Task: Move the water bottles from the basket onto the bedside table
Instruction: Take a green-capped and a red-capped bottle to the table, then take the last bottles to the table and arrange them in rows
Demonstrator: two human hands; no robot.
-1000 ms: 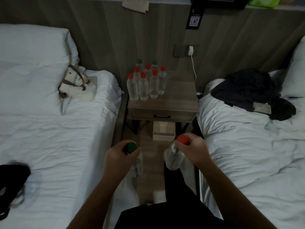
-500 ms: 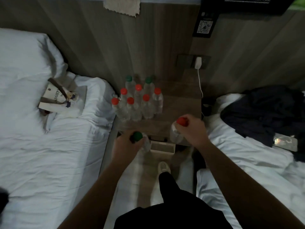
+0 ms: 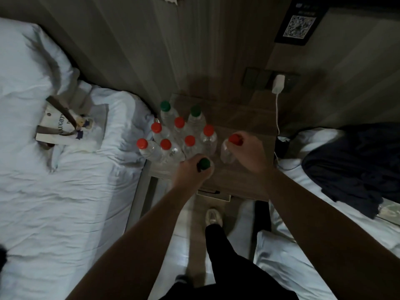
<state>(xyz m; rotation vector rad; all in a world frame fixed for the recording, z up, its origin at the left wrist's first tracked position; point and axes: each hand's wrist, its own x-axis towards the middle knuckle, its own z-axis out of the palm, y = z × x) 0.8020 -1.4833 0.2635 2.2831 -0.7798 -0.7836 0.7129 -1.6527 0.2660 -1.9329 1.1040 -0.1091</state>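
Wood-panelled wall behind; bedside table [image 3: 244, 124] between two white beds, seen from above.

- Standing bottles [image 3: 179, 135]: eight, clear, clustered on the table's left half; two green caps at the wall side, six red caps in front of them.
- Left hand [image 3: 190, 169]: over the table's front edge, just in front of the cluster. Fingers clenched round the neck of a green-capped bottle [image 3: 204, 163]; the cap pokes up out of the top of the fist and the body is hidden under the hand.
- Right hand [image 3: 249, 150]: over the table's middle, just right of the cluster. Fingers [image 3: 243, 137] curled round the neck of a red-capped bottle [image 3: 227, 152]; the cap sits at the fingertips and the clear body hangs below the hand, on its cluster side.
- Whether either held bottle touches the tabletop cannot be told.
- Tote bag [image 3: 65, 128]: on the bed left of the table.
- Dark clothing [image 3: 357, 161]: on the bed right of the table.
- White charger [image 3: 278, 83]: plugged into the wall above the table's back right corner, its cable hanging down.
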